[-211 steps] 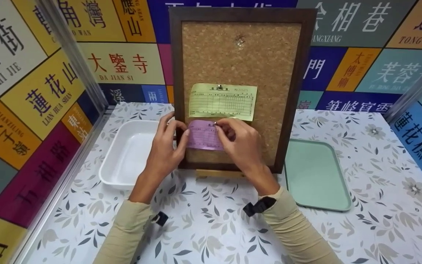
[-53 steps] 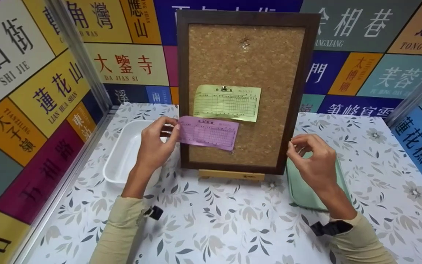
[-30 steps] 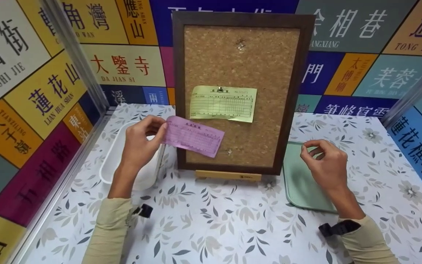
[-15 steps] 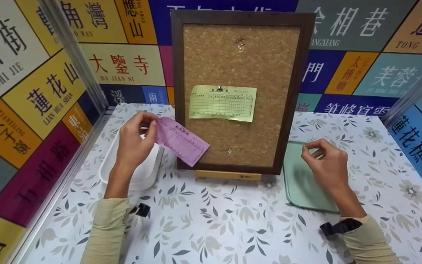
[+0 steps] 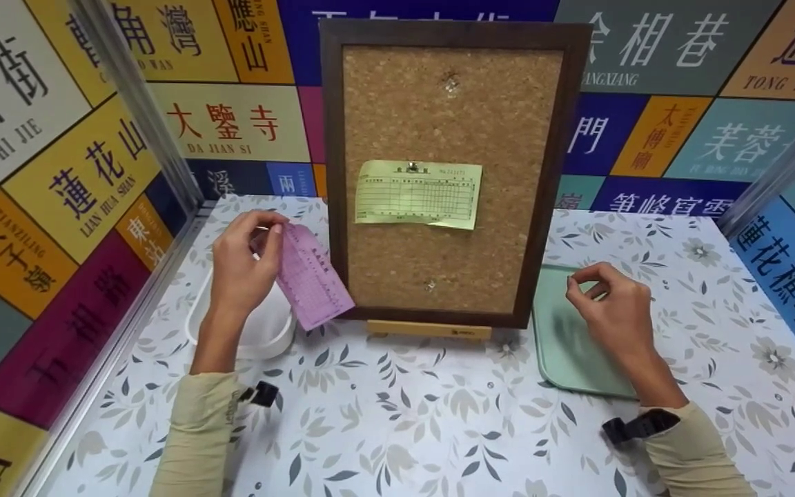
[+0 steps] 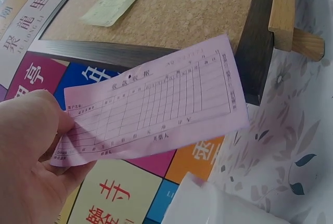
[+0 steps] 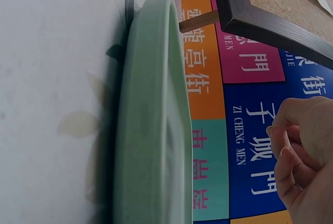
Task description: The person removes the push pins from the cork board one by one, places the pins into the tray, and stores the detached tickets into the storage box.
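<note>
My left hand [image 5: 242,259] pinches a pink receipt slip [image 5: 311,279] by one end, and the slip hangs at a slant in front of the board's lower left corner. A small dark dot, like a pinhole, shows near its printed heading in the left wrist view. My right hand [image 5: 611,304] hovers over the green tray with thumb and forefinger pinched together. A tiny pushpin [image 7: 269,130] seems to be between those fingertips, mostly hidden. A yellow-green receipt slip [image 5: 417,197] is pinned at its top to the framed cork board [image 5: 453,131].
A white basin [image 5: 280,345] stands under my left hand, partly covered by it. The green tray [image 5: 556,345] lies right of the board. Clear pushpins [image 5: 430,284] stick in the cork, low and high. A wooden stand [image 5: 428,330] supports the board on a leaf-patterned cloth.
The pink slip came off the cork and moved left and down with my left hand, tilting steeper. My right hand left the board and moved right over the tray, still pinching.
</note>
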`<state>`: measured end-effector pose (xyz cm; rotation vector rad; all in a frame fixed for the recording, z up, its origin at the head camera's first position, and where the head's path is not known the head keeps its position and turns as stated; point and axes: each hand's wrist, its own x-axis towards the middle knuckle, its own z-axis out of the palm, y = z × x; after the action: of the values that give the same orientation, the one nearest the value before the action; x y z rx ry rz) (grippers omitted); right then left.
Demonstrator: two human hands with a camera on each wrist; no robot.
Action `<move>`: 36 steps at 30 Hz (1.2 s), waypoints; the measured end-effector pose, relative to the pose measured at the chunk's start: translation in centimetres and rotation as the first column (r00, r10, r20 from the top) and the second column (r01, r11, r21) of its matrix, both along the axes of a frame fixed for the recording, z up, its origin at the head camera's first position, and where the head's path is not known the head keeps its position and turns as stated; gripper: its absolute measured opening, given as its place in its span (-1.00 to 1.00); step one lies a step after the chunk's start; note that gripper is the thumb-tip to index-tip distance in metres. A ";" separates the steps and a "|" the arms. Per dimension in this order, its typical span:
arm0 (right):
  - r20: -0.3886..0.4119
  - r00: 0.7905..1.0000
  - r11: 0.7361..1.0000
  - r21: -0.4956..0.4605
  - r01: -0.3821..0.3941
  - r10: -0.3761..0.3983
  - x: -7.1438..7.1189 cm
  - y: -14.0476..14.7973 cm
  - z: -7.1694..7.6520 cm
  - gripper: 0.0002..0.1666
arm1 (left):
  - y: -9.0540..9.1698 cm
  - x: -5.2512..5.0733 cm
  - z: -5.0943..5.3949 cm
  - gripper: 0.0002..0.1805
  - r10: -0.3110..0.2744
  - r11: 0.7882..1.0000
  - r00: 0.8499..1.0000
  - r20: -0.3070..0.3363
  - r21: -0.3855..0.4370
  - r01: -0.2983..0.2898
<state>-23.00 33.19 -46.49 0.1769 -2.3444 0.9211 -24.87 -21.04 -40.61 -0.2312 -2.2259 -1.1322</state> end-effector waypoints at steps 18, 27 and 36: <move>0.061 0.998 0.999 0.044 -0.020 0.017 -0.1 0.4 -0.1 -0.87 | -2.1 -0.7 -0.8 -0.85 0.068 0.985 0.998 0.008 -0.162 -0.066; 0.153 0.987 0.994 0.094 -0.064 0.049 -0.1 0.5 -0.6 -0.89 | -2.6 -0.5 -1.3 -0.82 0.076 0.970 0.989 0.124 -0.239 -0.044; 0.354 0.927 0.970 0.155 -0.187 0.122 -0.1 1.0 -1.1 -0.88 | -3.5 -0.9 -2.3 -0.81 0.138 0.955 0.984 0.112 -0.277 -0.102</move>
<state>-23.06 34.20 -47.63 0.3032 -2.7768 0.8607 -25.77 -24.50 -42.95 -0.1340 -2.4731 -0.7966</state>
